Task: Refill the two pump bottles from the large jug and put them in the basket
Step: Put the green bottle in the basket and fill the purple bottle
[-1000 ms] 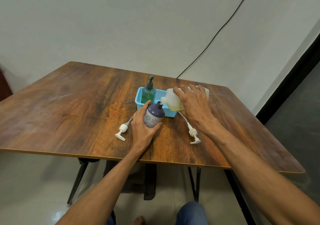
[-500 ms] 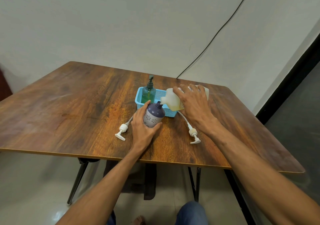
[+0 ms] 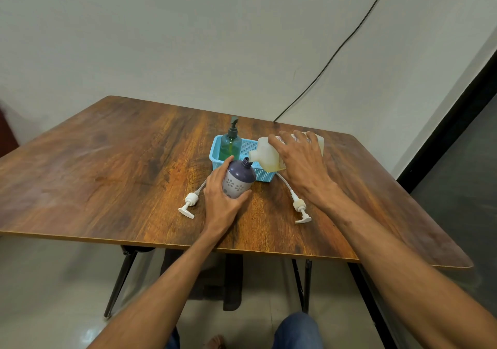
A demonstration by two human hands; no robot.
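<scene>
My left hand [image 3: 222, 200] grips a purple flower-patterned bottle [image 3: 238, 179], tilted right with its neck open. My right hand [image 3: 301, 163] holds the large translucent jug [image 3: 266, 157] tipped on its side, spout just above the purple bottle's mouth; yellowish liquid lies in the jug. A green pump bottle [image 3: 230, 144] stands in the left end of the blue basket [image 3: 215, 152]. Two white pump heads lie on the table: one [image 3: 189, 204] left of my left hand, one [image 3: 300, 207] under my right wrist.
The wooden table [image 3: 107, 165] stands against a pale wall, its near edge close to me. A black cable [image 3: 336, 52] runs down the wall to the table's back edge. A dark doorway or floor strip lies at the right.
Almost nothing has moved; the jug stays tipped over the purple bottle's neck and both hands keep their hold.
</scene>
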